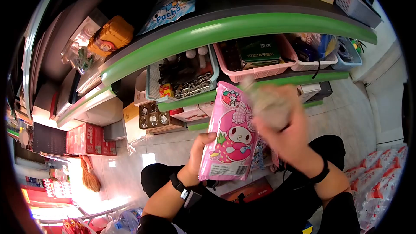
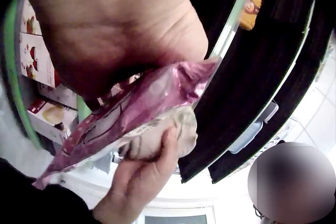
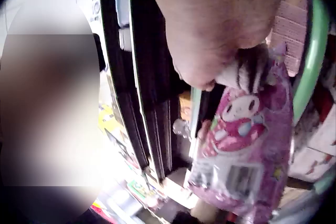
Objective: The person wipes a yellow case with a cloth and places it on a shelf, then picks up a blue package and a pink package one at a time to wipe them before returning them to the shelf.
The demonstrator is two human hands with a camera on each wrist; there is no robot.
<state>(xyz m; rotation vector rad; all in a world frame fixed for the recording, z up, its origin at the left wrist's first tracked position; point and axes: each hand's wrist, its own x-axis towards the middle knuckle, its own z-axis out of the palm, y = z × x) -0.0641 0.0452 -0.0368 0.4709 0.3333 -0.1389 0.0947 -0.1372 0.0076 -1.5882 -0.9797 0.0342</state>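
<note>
A pink package (image 1: 227, 141) printed with a cartoon rabbit and a barcode stands tilted in front of the person's lap. My left hand (image 1: 196, 158) grips its left edge, thumb on the printed face and the other fingers hidden behind. In my right hand (image 1: 291, 132) is a crumpled greyish-white cloth (image 2: 185, 132), blurred in the head view. The cloth lies against the package in the left wrist view, with the right thumb pressed on it. The right wrist view shows the cloth by the package's upper end, below the right hand.
Green-edged shelves (image 1: 242, 21) curve across the front, carrying a light blue basket (image 1: 212, 78) of small goods and a pink basket (image 1: 242, 76) with a dark green box. A blue packet (image 1: 173, 8) lies on the upper shelf. Wrapped bottles (image 1: 377, 177) stand at the right; a broom (image 1: 89, 175) is at left.
</note>
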